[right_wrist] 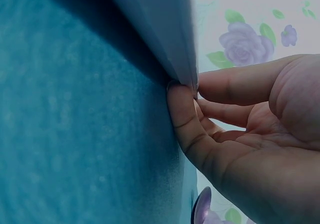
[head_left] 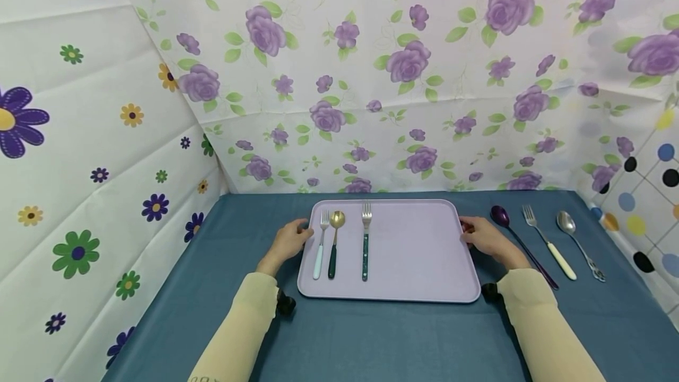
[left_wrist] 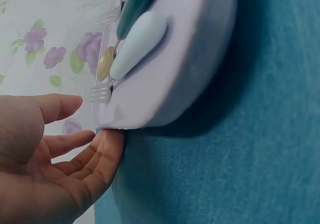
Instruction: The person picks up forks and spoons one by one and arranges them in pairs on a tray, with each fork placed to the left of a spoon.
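Note:
A pale lilac tray [head_left: 414,252] lies on the blue-green cloth. On its left part are a fork with a pale mint handle [head_left: 319,258], a gold spoon with a dark green handle [head_left: 333,255] and a fork with a green handle [head_left: 365,249]. My left hand [head_left: 289,240] is at the tray's left edge, its fingertips against the lower rim and the thumb [left_wrist: 62,106] held away from it. On the opposite side, my right hand [head_left: 488,239] pinches the tray's right rim between thumb and fingers, as the right wrist view shows.
Right of the tray lie a dark purple spoon [head_left: 522,246], a fork with a cream handle [head_left: 557,255] and a silver spoon [head_left: 580,246] with an ornate handle. Flowered cloth [head_left: 339,93] hangs behind the table [head_left: 403,341]; a dotted sheet [head_left: 649,211] stands to the right.

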A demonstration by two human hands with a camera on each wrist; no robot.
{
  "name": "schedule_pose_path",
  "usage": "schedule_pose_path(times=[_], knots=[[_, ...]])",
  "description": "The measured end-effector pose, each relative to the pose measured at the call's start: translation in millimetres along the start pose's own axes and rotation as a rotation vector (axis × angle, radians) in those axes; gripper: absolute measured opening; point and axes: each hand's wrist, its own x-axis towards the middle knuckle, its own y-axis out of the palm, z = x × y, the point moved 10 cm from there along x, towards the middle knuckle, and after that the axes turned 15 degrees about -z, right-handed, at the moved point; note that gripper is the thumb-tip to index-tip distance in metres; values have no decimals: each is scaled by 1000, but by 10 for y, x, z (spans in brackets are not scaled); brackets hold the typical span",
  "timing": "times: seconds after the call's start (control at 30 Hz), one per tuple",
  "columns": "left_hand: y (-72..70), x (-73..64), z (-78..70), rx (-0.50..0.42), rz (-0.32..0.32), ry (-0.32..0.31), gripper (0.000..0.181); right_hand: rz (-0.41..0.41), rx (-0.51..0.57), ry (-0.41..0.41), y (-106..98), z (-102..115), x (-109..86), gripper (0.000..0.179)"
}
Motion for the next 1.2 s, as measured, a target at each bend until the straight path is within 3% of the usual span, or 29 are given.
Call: schedule_pose_path(times=[0.4, 0.57, 0.97, 1.2], knots=[[50, -94, 61, -63, 29, 68, 46, 9, -18, 12, 33, -34, -55, 56], [24, -94, 96, -112, 47, 58, 48, 7, -25, -7, 30, 17, -15, 56], [39, -104, 146, -141, 66, 84, 52, -20, -127, -9, 35, 60, 43, 53], [65, -76, 141, -146, 75, 106, 51, -69, -229, -62, -12, 106, 32, 52]])
